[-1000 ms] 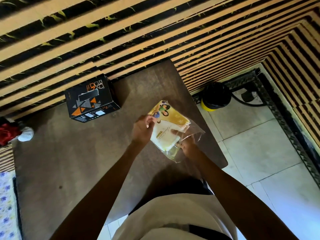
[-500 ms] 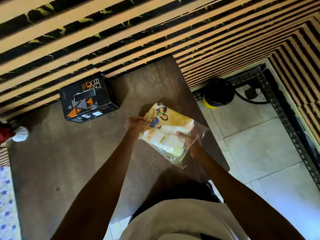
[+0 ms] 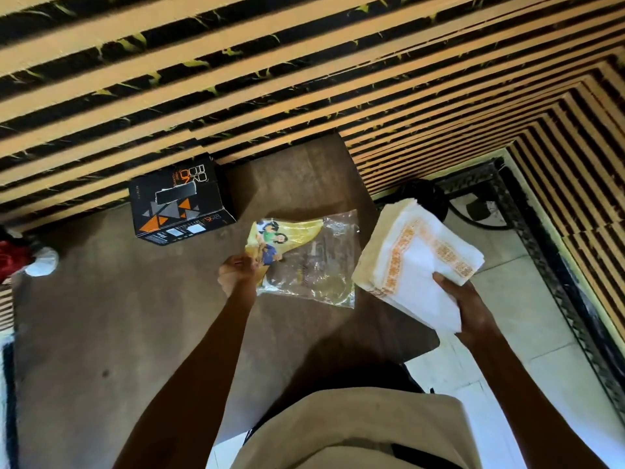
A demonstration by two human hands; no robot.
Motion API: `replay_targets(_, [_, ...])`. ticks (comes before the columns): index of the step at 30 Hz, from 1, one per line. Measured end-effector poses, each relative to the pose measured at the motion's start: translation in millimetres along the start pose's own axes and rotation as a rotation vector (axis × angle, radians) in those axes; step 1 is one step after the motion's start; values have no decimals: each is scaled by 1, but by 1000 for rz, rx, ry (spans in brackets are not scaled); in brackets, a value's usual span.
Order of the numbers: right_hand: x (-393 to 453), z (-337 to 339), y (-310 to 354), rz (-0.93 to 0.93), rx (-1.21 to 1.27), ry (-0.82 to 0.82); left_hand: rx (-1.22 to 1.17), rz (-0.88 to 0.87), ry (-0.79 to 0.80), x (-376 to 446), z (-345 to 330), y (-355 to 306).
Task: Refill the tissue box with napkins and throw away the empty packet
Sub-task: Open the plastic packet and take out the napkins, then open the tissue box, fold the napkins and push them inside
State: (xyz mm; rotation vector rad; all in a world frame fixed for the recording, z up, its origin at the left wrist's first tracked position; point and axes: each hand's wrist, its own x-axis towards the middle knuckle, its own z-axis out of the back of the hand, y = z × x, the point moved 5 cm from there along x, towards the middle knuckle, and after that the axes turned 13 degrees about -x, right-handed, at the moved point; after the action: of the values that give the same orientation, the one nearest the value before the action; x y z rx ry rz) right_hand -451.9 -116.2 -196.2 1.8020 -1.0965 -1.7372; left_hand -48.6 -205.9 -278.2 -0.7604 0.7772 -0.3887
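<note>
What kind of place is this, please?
Probably a room in a home: a brown table stands against a striped wall, with a pale tiled floor beside it and a black tissue box on top.

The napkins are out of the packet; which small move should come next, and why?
Probably carry the napkins in the right hand to the black box: its slot looks empty. The left hand holds the empty packet.

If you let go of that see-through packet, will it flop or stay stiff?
Probably flop: the packet is thin, crinkled clear plastic, pinched at one edge by the left hand. It looks empty, with the napkins in the right hand, so likely very light.
</note>
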Motion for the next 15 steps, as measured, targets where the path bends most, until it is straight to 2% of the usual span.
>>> replay_targets(2, [-13, -22, 15, -12, 64, 94, -58, 4, 34, -9, -1, 6])
replay_targets(4, [-12, -42, 14, -30, 12, 177, -147, 69, 62, -16, -6, 13])
replay_targets(6, [-4, -65, 4, -29, -157, 235, -255, 187, 102, -17, -10, 19])
replay_targets(9, [21, -81, -37, -49, -498, 330, -359, 336, 287, -13, -20, 26])
replay_targets(12, [39, -92, -73, -94, -746, 374, -351, 306, 325, -15, -18, 24])
replay_targets(15, [53, -93, -93, -42, -868, 285, -332, 252, 385, -17, -18, 21])
